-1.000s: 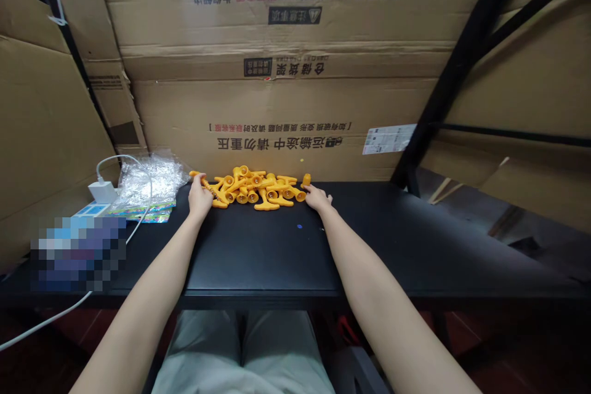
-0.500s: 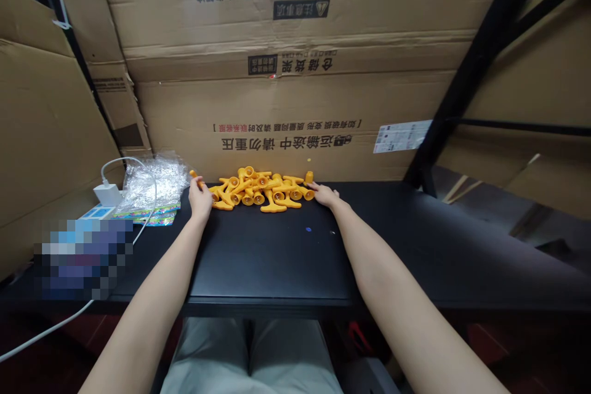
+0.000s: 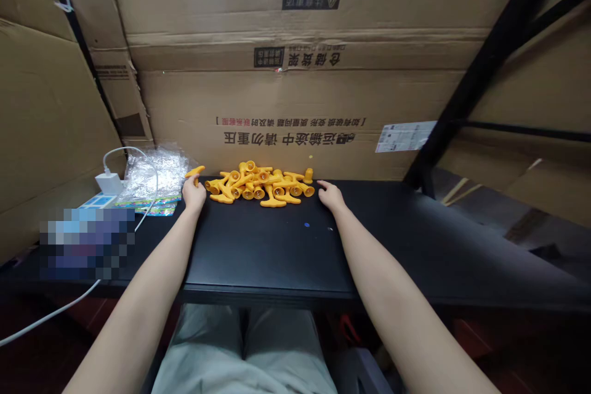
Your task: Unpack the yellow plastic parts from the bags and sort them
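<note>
A low pile of yellow T-shaped plastic handles [image 3: 249, 188], each with a round cup-like end, lies on the black tabletop against the cardboard. At the pile's left end my left hand [image 3: 194, 194] is closed around one yellow T-shaped handle [image 3: 196, 170], its crossbar sticking up above the fingers. To the right of the pile, my right hand [image 3: 330, 196] rests on the table with the index finger stretched towards the pile and nothing visible in it. A small gap separates that fingertip from the nearest piece. One yellow piece [image 3: 309, 175] stands upright at the right end.
Clear plastic bags [image 3: 154, 175] lie left of my left hand. A white charger [image 3: 109, 183] and its cable sit beside them, near a blurred-out patch. Behind the table [image 3: 268, 252] rises a cardboard wall [image 3: 295, 92]. A black frame post [image 3: 462, 86] slants on the right.
My right hand has drawn back slightly from the pile's right end. My left hand has moved a little left, away from the pile, lifting its yellow handle so the crossbar shows.
</note>
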`<state>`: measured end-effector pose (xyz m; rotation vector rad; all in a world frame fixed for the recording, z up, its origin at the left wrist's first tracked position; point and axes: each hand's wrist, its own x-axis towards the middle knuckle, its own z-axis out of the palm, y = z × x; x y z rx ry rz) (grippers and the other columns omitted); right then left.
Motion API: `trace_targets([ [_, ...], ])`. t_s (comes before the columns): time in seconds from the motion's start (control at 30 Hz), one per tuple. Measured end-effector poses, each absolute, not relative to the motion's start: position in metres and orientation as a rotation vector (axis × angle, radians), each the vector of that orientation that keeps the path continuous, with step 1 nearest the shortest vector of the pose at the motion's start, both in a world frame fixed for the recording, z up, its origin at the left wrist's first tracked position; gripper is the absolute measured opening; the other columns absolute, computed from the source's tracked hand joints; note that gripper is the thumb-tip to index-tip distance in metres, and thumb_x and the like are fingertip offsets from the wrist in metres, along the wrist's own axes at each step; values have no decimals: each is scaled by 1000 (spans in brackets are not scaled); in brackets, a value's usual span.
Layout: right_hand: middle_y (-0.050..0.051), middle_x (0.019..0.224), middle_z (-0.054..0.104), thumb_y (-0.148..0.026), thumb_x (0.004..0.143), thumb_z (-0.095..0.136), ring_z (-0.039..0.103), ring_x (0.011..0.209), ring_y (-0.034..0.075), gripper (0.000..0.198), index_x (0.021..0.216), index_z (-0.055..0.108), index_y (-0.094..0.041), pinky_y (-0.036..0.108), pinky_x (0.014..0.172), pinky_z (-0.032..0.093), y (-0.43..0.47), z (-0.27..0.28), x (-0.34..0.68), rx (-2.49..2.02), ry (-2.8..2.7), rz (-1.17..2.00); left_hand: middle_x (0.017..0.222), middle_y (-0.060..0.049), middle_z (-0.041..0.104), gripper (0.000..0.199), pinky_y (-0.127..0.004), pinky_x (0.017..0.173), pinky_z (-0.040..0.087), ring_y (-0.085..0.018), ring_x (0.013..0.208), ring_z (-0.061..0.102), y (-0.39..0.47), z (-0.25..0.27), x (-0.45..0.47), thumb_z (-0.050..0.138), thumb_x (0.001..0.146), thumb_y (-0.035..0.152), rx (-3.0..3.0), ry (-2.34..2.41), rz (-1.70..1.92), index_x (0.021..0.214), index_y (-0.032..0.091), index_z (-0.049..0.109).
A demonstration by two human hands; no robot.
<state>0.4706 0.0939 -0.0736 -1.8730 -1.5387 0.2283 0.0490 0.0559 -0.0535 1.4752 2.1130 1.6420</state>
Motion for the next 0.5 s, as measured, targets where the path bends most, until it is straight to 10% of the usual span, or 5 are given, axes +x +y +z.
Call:
trace_targets([
  [0.5,13,126,63,-13,78,50,60,115,23,44,119,66,-13,34,101,44,85,-77,469,-1844,-1534,218,106,-10,72,48,-37,95,50,-27,105,65,97,-59,-9,64,61,7,1711,2203,1048,107,17,71],
])
